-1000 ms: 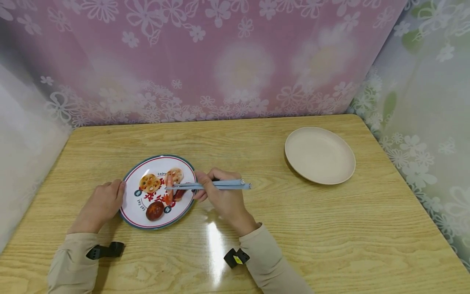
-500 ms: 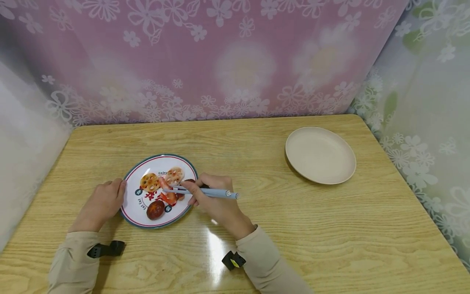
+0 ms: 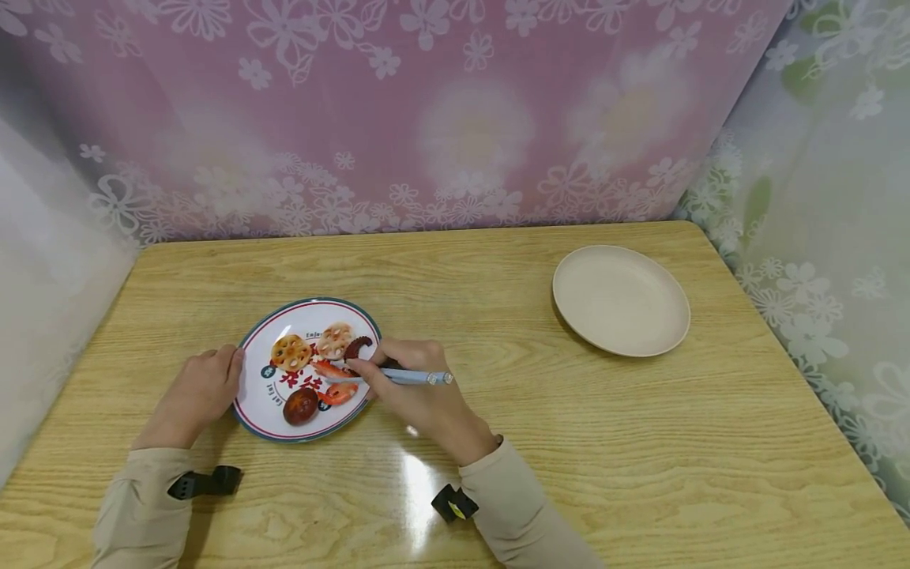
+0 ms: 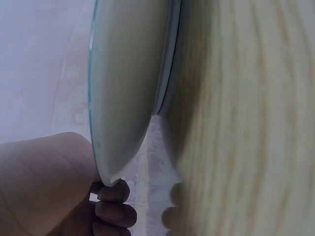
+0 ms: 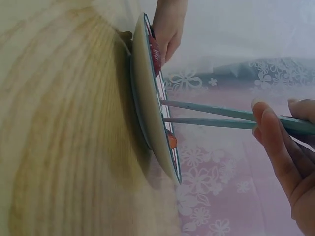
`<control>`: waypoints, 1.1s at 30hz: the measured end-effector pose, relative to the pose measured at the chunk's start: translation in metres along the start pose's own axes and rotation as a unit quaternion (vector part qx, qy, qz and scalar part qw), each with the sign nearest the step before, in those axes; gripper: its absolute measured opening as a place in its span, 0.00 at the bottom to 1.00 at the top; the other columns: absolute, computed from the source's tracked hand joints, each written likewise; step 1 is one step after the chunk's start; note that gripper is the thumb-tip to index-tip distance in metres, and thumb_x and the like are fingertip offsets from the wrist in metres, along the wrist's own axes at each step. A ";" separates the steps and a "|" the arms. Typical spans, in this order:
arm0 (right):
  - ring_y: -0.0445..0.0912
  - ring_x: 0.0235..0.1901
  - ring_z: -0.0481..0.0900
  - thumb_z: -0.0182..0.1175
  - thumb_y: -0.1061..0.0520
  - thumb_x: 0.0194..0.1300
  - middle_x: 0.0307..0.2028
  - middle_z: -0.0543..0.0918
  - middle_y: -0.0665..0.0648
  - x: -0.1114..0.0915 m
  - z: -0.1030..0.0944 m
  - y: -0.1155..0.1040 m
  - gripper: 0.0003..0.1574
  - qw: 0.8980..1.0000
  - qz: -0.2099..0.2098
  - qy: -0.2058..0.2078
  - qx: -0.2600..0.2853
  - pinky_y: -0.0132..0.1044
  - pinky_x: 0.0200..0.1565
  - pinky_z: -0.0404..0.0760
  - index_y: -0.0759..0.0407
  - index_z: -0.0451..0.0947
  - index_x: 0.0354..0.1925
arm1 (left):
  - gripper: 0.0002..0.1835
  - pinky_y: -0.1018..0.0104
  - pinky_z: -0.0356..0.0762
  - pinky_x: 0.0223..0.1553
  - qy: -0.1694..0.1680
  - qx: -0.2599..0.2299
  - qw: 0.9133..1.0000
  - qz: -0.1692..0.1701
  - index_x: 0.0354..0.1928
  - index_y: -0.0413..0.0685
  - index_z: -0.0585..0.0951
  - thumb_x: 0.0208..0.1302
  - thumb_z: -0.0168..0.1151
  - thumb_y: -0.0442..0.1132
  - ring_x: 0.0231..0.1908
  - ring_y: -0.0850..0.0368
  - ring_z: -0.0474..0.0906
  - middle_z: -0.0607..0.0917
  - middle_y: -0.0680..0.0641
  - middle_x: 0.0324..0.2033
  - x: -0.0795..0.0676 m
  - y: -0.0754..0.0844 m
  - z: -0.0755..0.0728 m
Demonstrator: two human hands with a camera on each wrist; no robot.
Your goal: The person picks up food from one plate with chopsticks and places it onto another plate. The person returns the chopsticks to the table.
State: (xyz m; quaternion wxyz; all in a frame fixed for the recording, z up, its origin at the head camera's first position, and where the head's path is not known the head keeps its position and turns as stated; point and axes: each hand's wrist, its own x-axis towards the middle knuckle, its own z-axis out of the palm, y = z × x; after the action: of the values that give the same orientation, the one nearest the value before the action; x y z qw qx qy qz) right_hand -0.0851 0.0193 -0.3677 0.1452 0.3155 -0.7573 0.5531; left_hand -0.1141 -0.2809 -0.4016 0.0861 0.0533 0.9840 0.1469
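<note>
An oval white plate (image 3: 256,399) with a teal rim is held at its left edge by my left hand (image 3: 199,391), thumb at the rim and fingers curled beneath, as the left wrist view shows. My right hand (image 3: 419,399) holds light-blue chopsticks (image 3: 412,376) low over the plate's right side. Their tips (image 5: 165,119) stand apart in the right wrist view and, from the head, overlap an orange-red shrimp (image 3: 341,393). Beside it lie two lotus root slices (image 3: 291,353), a brown mushroom cap (image 3: 301,406) and a dark curled tentacle (image 3: 360,345), partly hidden by my right hand.
A beige round plate (image 3: 621,300) stands at the back right of the wooden table (image 3: 640,442). Behind the table hangs a pink floral curtain (image 3: 455,118). Both wrists carry black straps with small cameras.
The chopsticks and right hand have shifted slightly left and lower. The shrimp has turned from upright to lying more sideways, and the dark tentacle shows more. My left hand has stayed put.
</note>
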 end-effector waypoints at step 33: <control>0.41 0.19 0.77 0.62 0.69 0.59 0.24 0.83 0.54 -0.011 -0.067 -0.005 0.04 0.976 -0.046 0.041 -0.210 0.29 0.22 0.76 0.64 0.83 0.30 | 0.18 0.42 0.73 0.39 -0.004 0.003 1.000 -0.002 0.48 0.24 0.70 0.77 0.39 0.38 0.36 0.37 0.73 0.76 0.30 0.34 0.000 -0.001 0.001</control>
State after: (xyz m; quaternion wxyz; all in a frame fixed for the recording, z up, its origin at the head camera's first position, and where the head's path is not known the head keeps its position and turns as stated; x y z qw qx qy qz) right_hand -0.0819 0.0844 -0.3466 0.2640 0.2895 -0.8346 0.3873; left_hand -0.1137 -0.2812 -0.4023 0.0899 0.0518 0.9841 0.1438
